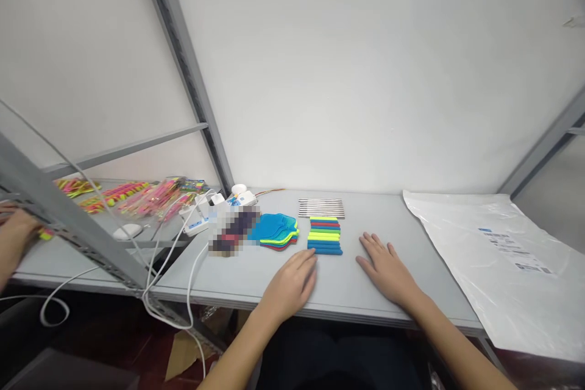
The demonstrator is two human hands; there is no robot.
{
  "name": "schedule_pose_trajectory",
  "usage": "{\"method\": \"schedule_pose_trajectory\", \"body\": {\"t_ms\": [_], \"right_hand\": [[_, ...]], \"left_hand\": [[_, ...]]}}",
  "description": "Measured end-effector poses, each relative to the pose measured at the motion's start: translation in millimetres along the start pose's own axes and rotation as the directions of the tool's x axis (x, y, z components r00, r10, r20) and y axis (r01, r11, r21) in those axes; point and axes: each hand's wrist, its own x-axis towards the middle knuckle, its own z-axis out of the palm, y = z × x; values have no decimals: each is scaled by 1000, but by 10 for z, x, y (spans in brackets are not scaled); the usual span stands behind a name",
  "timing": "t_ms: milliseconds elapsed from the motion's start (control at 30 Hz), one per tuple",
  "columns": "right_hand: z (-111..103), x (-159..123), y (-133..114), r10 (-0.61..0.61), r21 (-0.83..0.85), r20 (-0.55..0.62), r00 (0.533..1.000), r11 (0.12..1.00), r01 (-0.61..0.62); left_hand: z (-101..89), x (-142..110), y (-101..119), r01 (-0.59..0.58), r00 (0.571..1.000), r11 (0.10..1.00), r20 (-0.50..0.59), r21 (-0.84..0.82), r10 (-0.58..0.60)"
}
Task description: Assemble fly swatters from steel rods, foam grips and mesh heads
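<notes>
My left hand (pixel 292 283) lies flat on the grey table (pixel 347 292), fingers together and stretched out, its fingertips just short of a row of coloured sticks (pixel 325 235) in blue, green, yellow and red. My right hand (pixel 386 268) rests palm down to the right of those sticks, fingers spread, holding nothing. Left of the sticks sits a stack of flat blue, yellow and red shaped pieces (pixel 276 231). Behind the sticks lies a row of thin metal rods (pixel 321 208).
A white power strip (pixel 214 210) with cables lies at the back left, beside a blurred-out patch. A large plastic sheet (pixel 498 256) covers the table's right side. Grey rack posts cross the left. Another person's hand (pixel 13 241) works at the neighbouring table with colourful packets (pixel 137 195).
</notes>
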Motion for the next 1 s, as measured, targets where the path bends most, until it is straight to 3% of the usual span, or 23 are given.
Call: {"method": "schedule_pose_trajectory", "body": {"t_ms": [133,300,500,667,800,1000], "right_hand": [[-3,-12,12,-15,4,2,1000,1000,15],[14,-9,37,-19,-44,22,1000,999,20],[39,-15,55,-25,-102,22,999,994,27],[47,-20,69,-30,-118,20,999,992,33],[44,-23,76,-41,-116,19,999,992,43],[42,-27,73,-37,-108,19,999,993,39]], "left_hand": [[-158,-314,-152,175,984,981,-34,78,-173],[-276,-445,-154,251,968,948,-19,199,-252],[-288,-258,-124,352,933,915,-146,198,-328],[-251,120,-325,447,882,863,-274,234,-382],[-145,290,-534,459,880,851,-264,254,-395],[-11,207,-626,429,901,860,-204,276,-384]]}}
